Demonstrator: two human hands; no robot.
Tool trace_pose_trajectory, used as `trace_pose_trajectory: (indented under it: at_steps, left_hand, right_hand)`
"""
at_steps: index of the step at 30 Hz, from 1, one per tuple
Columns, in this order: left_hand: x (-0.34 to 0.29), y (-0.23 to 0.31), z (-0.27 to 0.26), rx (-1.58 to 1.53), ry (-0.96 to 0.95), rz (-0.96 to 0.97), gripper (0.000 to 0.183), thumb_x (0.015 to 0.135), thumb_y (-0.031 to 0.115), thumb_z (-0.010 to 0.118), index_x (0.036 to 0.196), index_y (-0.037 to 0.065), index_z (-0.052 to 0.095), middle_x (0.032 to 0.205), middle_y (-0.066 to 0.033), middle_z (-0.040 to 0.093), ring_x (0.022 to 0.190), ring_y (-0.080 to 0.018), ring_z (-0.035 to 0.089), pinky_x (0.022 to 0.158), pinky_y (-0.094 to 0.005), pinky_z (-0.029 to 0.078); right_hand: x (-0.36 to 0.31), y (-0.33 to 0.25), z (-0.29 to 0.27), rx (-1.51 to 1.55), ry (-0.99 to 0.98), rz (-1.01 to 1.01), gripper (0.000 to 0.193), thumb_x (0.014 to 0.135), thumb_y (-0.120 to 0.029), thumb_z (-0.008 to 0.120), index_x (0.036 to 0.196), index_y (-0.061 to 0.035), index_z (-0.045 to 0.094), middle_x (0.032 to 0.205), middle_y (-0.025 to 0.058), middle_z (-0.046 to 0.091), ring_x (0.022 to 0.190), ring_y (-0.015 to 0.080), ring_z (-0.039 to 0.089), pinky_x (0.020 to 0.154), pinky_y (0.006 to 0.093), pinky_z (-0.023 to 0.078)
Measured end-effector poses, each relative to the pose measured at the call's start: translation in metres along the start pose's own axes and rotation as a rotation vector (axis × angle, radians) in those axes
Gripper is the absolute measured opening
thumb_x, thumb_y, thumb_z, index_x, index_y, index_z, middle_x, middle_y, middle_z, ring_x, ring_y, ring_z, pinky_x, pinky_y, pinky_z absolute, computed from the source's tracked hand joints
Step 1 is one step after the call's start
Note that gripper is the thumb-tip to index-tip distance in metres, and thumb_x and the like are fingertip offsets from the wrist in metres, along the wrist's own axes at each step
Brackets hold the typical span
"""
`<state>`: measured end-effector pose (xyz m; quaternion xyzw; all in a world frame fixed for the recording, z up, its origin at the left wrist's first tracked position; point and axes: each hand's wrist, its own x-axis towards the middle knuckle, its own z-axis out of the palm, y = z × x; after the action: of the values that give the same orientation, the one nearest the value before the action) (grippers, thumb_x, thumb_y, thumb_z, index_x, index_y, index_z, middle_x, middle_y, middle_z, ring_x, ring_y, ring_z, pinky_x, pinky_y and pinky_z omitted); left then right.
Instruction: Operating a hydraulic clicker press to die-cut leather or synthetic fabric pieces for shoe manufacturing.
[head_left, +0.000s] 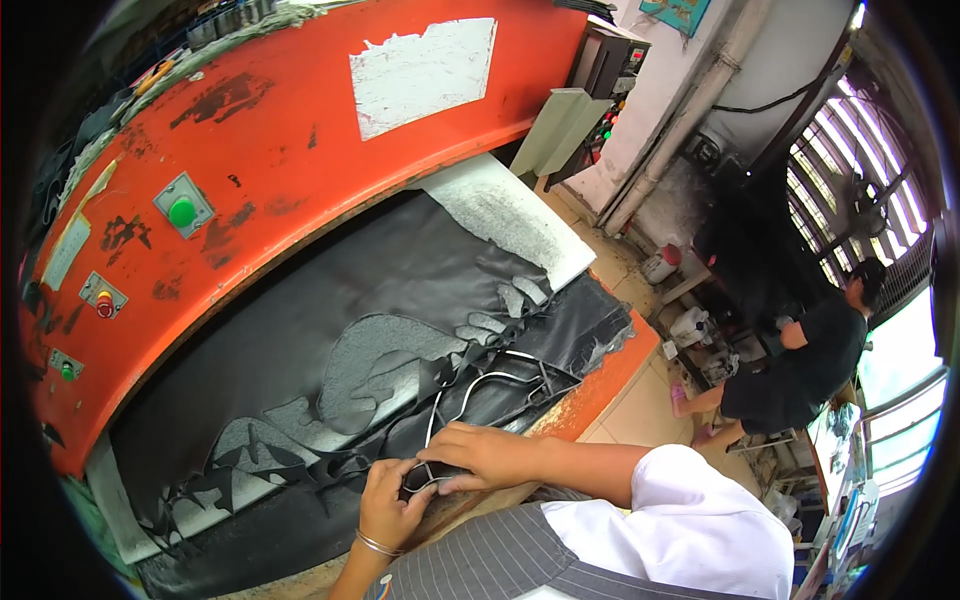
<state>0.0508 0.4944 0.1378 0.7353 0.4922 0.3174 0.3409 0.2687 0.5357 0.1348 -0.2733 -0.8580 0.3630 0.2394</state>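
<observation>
At the near edge of the work surface, my left hand and my right hand are close together. Fingers of both pinch a small cutting die with thin metal walls, partly hidden by the fingers. Just beyond my right hand lies a larger metal cutting die with bright curved edges, on black material. A black leather sheet with ragged cut-out openings spreads over a white cutting board. Grey, fuzzy-looking patches show along its near side.
A large orange press beam spans above the leather's far side, with a green button and a red button. A control box stands beyond its right end. To the right, another person in dark clothes sits near cluttered equipment.
</observation>
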Motion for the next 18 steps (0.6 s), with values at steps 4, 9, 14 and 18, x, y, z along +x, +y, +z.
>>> trace_pose_trajectory:
  at_steps: [4,9,14,18]
  left_hand:
    - [0.009,0.02,0.038,-0.183,0.06,-0.2,0.044,0.07,0.007,0.078,0.11,-0.001,0.061,0.099,-0.0134,0.059,0.084,-0.0232,0.06,0.071,-0.0313,0.05]
    - [0.009,0.024,0.056,0.059,0.225,-0.08,0.042,0.074,0.005,0.071,0.114,0.0,0.059,0.105,-0.015,0.058,0.084,-0.023,0.06,0.071,-0.0305,0.05]
    - [-0.044,0.019,0.067,0.288,0.324,-0.165,0.034,0.076,0.006,0.068,0.108,-0.002,0.06,0.103,-0.0177,0.06,0.088,-0.0343,0.057,0.082,-0.0408,0.045]
    - [-0.067,0.027,0.075,0.459,0.315,-0.228,0.031,0.076,0.004,0.067,0.106,-0.002,0.061,0.102,-0.018,0.061,0.09,-0.0339,0.058,0.081,-0.0397,0.046]
  right_hand:
    - [-0.02,0.03,-0.036,0.001,-0.06,0.045,0.048,0.081,-0.025,0.069,0.121,-0.0023,0.054,0.108,0.016,0.058,0.105,0.033,0.055,0.09,0.041,0.046]
    - [-0.021,0.124,-0.132,-0.253,0.378,0.255,0.038,0.079,-0.02,0.069,0.112,-0.0056,0.061,0.107,0.0151,0.061,0.103,0.0334,0.056,0.091,0.042,0.045]
    - [-0.014,0.195,-0.181,-0.345,0.433,0.198,0.046,0.077,-0.021,0.073,0.119,-0.0072,0.059,0.11,0.0135,0.062,0.105,0.0337,0.055,0.092,0.0402,0.043]
    - [-0.027,0.2,-0.181,-0.336,0.43,0.177,0.049,0.075,-0.022,0.075,0.121,-0.0101,0.061,0.111,0.0099,0.063,0.109,0.0281,0.053,0.096,0.0374,0.038]
